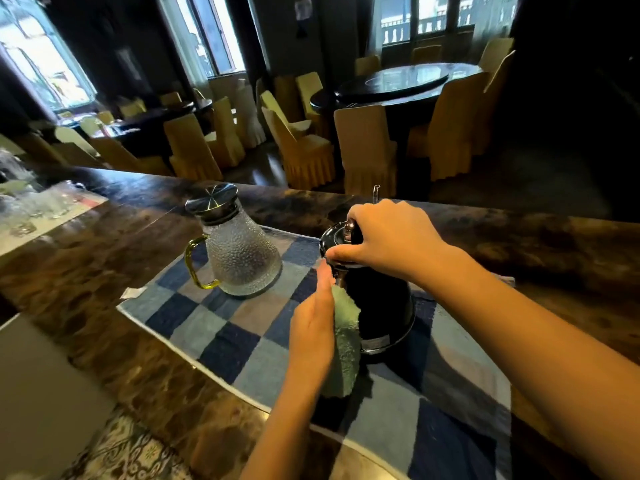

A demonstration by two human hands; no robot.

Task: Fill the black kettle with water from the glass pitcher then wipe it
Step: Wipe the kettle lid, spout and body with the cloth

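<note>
The black kettle stands upright on a blue checked mat on the counter. My right hand grips the kettle's top from above, fingers curled over the lid and its knob. My left hand presses a green cloth against the kettle's left side; the cloth hangs down below my palm. The textured glass pitcher with a steel lid and yellow-green handle stands on the mat to the left of the kettle, apart from both hands.
The dark marbled counter runs left to right. Several clear glasses stand at the far left on a tray. A grey surface lies at the lower left. Beyond the counter are covered chairs and round tables.
</note>
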